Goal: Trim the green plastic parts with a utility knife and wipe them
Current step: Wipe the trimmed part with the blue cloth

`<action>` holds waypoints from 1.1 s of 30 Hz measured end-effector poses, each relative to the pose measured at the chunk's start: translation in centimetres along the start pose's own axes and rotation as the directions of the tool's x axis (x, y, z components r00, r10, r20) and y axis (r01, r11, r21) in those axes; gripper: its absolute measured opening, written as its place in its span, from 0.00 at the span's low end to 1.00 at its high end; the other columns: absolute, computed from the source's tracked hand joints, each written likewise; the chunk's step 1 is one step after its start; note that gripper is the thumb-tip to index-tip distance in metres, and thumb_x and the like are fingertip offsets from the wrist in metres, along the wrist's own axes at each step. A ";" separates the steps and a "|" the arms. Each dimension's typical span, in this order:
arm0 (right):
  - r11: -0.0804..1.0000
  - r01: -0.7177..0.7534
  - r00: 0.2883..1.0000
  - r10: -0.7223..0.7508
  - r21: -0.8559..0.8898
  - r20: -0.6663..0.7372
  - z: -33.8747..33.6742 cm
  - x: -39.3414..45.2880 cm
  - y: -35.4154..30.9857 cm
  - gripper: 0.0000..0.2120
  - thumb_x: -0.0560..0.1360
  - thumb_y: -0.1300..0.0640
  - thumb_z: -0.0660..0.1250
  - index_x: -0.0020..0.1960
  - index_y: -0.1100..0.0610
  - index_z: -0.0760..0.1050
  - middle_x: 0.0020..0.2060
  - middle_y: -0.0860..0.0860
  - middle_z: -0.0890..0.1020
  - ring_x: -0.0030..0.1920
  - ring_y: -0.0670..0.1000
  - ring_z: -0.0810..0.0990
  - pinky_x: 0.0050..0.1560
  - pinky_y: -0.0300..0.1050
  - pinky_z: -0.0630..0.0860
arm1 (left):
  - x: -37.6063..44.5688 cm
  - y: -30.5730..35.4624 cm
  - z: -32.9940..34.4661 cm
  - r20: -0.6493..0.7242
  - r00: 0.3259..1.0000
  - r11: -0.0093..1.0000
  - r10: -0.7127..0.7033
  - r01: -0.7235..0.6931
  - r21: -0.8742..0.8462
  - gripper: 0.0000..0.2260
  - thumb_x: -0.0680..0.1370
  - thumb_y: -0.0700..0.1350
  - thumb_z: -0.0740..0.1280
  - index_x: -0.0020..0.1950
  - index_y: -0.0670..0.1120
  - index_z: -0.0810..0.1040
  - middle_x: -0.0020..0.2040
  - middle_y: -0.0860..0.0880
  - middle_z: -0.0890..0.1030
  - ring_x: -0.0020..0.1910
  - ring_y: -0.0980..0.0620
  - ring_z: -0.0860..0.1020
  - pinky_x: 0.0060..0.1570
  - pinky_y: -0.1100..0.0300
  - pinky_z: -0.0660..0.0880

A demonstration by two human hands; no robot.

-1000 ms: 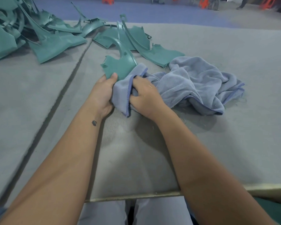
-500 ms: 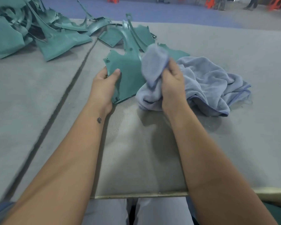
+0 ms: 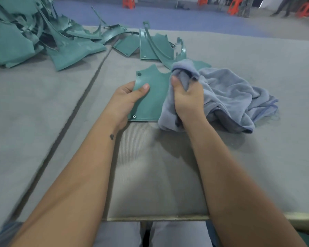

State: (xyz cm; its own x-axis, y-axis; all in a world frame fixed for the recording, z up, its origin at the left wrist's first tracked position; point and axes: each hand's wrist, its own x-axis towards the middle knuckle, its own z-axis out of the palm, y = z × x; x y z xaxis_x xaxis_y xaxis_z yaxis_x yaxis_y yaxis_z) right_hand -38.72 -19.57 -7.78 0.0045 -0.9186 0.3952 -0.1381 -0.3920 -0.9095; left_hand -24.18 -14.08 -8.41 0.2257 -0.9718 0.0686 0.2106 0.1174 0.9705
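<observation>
The table (image 3: 257, 166) is covered in grey felt-like fabric, with a dark seam running diagonally across its left side. A large heap of green plastic parts (image 3: 25, 38) occupies the far left corner. A smaller group of green parts (image 3: 153, 45) lies beyond the hands, near the middle of the far edge, some with curved ribs standing up. A crumpled blue-grey cloth (image 3: 239, 97) rests on the table to the right of the hands.

The part being worked on, a flat green panel (image 3: 152, 97), sits between the two hands above the table surface; its near edge shows a small rivet hole at the lower left corner, and another hole sits near its upper left corner.

The left hand (image 3: 127, 102) grips the panel's left edge, thumb lying on top of the face. The right hand (image 3: 187, 98) is closed round a bunched section of the cloth, pressed against the panel's right side
</observation>
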 end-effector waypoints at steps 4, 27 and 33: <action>0.971 -0.221 0.968 0.229 0.088 -0.098 0.1 0.5 0.0 0.17 0.81 0.48 0.59 0.47 0.61 0.77 0.40 0.55 0.82 0.40 0.49 0.79 0.36 0.33 0.72 | -0.1 0.0 0.4 0.015 1.000 0.999 0.020 -0.019 -0.031 0.04 0.77 0.42 0.69 0.47 0.47 0.84 0.46 0.46 0.86 0.43 0.49 0.84 0.41 0.57 0.81; 0.917 -0.322 0.947 0.309 0.236 0.089 -1.2 0.3 -0.1 0.06 0.78 0.53 0.67 0.47 0.55 0.79 0.39 0.45 0.84 0.42 0.45 0.83 0.42 0.35 0.79 | -0.8 2.4 -2.5 0.055 0.973 0.957 -0.225 0.232 -0.177 0.13 0.76 0.53 0.65 0.46 0.46 0.84 0.40 0.49 0.85 0.39 0.49 0.83 0.38 0.56 0.81; 0.840 -0.354 0.888 0.440 0.411 -0.135 -0.8 0.5 0.1 0.09 0.81 0.54 0.61 0.55 0.59 0.73 0.44 0.47 0.77 0.47 0.46 0.77 0.40 0.24 0.72 | -0.2 1.8 0.6 -0.026 0.978 0.949 -0.208 0.196 -0.249 0.19 0.80 0.57 0.60 0.61 0.45 0.75 0.51 0.44 0.83 0.46 0.46 0.84 0.40 0.54 0.81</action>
State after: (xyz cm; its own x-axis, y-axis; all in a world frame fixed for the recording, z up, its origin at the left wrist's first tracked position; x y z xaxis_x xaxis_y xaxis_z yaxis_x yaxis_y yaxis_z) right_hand -39.50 -20.05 -7.56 -0.1908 -0.9811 -0.0323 0.2895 -0.0248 -0.9569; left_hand -24.42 -13.78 -6.50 0.2012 -0.9693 -0.1411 0.4808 -0.0278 0.8764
